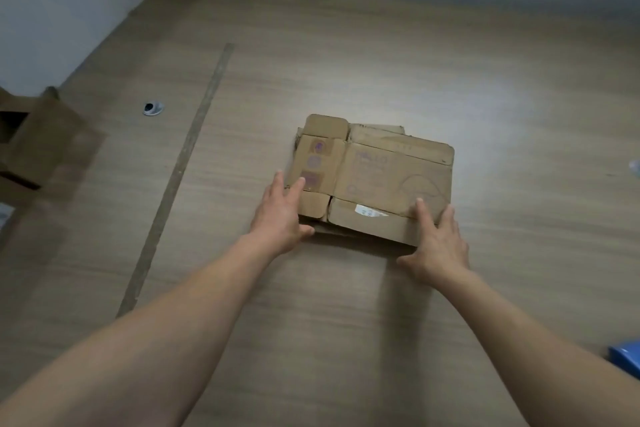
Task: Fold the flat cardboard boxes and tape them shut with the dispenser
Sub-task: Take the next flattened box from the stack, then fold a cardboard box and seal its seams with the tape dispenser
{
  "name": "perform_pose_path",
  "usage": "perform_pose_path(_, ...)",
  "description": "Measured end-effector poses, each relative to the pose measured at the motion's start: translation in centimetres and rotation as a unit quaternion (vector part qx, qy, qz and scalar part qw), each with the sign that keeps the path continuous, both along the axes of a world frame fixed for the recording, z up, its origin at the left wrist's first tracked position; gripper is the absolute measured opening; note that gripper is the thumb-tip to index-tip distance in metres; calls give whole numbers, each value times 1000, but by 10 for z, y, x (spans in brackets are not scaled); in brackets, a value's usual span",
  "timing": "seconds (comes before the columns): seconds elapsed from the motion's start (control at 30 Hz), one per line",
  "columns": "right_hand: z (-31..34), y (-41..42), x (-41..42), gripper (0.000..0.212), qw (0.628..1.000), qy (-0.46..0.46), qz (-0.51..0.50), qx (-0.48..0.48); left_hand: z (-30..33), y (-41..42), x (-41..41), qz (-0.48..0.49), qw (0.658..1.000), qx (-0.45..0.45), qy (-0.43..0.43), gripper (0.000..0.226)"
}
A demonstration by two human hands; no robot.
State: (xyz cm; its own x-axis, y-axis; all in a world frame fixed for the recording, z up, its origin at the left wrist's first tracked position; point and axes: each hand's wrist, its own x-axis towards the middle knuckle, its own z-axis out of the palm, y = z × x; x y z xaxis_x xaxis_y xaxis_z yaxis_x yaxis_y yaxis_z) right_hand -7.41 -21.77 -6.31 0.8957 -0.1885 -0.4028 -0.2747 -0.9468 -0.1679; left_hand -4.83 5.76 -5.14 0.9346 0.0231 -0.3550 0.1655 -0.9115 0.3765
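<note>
A small stack of flat brown cardboard boxes (374,173) lies on the wooden floor in the middle of the view, faded print and a white label on the top sheet. My left hand (282,215) touches the stack's near left corner, fingers straight on the top sheet, thumb at the front edge. My right hand (436,243) rests at the near right corner, fingers straight on the cardboard, thumb spread toward the floor. No tape dispenser is visible.
An opened brown cardboard box (38,146) stands at the left edge. A round metal floor fitting (153,108) and a long dark strip (180,170) mark the floor on the left. A blue object (627,355) pokes in at the right edge. White walls close off the back.
</note>
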Motion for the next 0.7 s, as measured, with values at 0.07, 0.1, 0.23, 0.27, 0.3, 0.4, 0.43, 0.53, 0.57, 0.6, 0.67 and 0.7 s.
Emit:
perform_pose_path(0.07, -3, -1, 2, 114, 1000, -18, -8, 24, -4, -2, 9, -18, 1000, 10, 9, 104)
perform_pose_path(0.1, -4, -2, 3, 112, 999, -30, -11, 31, -6, -3, 12, -24, 1000, 13, 14, 106)
perform_pose_path(0.23, -4, -8, 4, 105, 996, -62, -36, 52, -7, -6, 20, -18, 999, 32, 18, 106)
perform_pose_path(0.27, -4, -9, 5, 103, 996, -63, -38, 55, -7, -7, 22, -12, 999, 36, 13, 106)
perform_pose_path(0.3, -3, -10, 4, 101, 996, -64, -37, 56, -7, -6, 23, -4, 999, 38, 6, 106)
perform_pose_path(0.4, 1, -16, 0, 89, 992, -98, -24, 74, -3, -6, 25, 5, 999, 40, -30, 99)
perform_pose_path(0.43, 4, -18, -3, 83, 989, -122, -18, 86, 0, -6, 25, 6, 998, 34, -45, 93)
perform_pose_path(0.53, 17, -25, -8, 64, 969, -195, -20, 150, 16, -9, 22, 36, 996, -27, -83, 70)
perform_pose_path(0.57, 23, -26, -8, 60, 961, -217, -23, 171, 22, -12, 21, 47, 992, -56, -98, 62)
perform_pose_path(0.6, 31, -28, -6, 57, 952, -242, -26, 188, 29, -15, 19, 54, 987, -85, -122, 53)
perform_pose_path(0.67, 49, -31, -2, 53, 925, -301, -43, 228, 50, -27, 15, 61, 974, -122, -179, 39)
perform_pose_path(0.7, 62, -33, 1, 51, 909, -327, -62, 249, 63, -35, 12, 65, 969, -123, -203, 36)
